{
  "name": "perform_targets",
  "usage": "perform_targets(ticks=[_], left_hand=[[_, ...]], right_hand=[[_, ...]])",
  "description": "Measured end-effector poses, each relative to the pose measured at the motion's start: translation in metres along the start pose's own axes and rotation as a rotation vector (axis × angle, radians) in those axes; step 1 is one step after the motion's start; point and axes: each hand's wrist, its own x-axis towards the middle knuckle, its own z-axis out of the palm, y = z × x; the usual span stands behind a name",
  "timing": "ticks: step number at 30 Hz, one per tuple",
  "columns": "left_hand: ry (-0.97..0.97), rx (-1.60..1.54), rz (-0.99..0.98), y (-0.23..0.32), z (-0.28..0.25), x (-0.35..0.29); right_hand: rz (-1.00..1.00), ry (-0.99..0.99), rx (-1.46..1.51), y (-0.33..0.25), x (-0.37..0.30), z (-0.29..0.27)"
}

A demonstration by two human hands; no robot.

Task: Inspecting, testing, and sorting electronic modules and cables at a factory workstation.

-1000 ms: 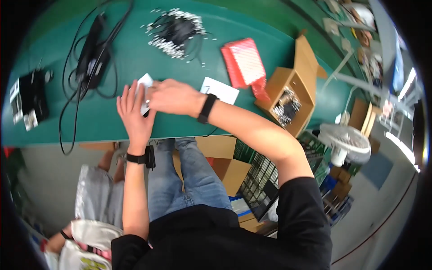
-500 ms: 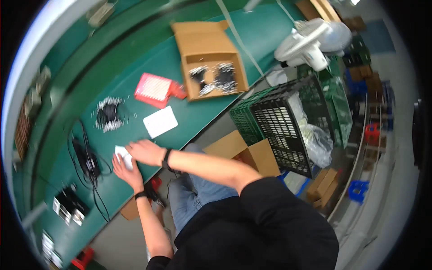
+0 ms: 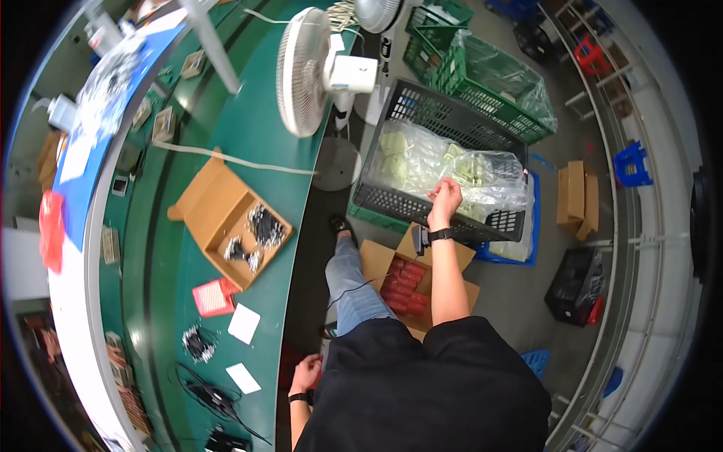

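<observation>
My right hand point(image 3: 446, 202) reaches over a black plastic crate point(image 3: 471, 221) on my right, its fingers loosely bent and a little apart. Beneath and beside it lie clear plastic bags point(image 3: 489, 175) with pale green contents; whether the fingertips touch them I cannot tell. My left hand point(image 3: 306, 371) hangs low by the table edge, near a red object, fingers loosely curled and nothing seen in them. On the green table point(image 3: 260, 301) lie two white cards, the upper card point(image 3: 243, 324) and the lower card point(image 3: 242, 378).
An open cardboard box point(image 3: 218, 264) holds bundles of black cables with silvery ends. Near it are a red tray point(image 3: 215, 297), a cable bundle point(image 3: 199, 343) and a black adapter point(image 3: 211, 395). A white fan point(image 3: 303, 71) stands ahead. By my legs is a carton point(image 3: 374, 264) of red packs.
Both hands have left the white card on the table. My body has turned right; my right arm now extends over the crate, and my left hand has dropped beside the table.
</observation>
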Motion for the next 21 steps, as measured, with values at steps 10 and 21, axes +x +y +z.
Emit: perform_targets(ticks=[10, 21], left_hand=[[-0.099, 0.297, -0.39, 0.247, -0.05, 0.082], [-0.278, 0.192, -0.029, 0.446, -0.083, 0.23]], right_hand=[[-0.308, 0.179, -1.008, 0.088, 0.21, -0.003], [0.535, 0.072, -1.565, 0.146, 0.328, -0.185]])
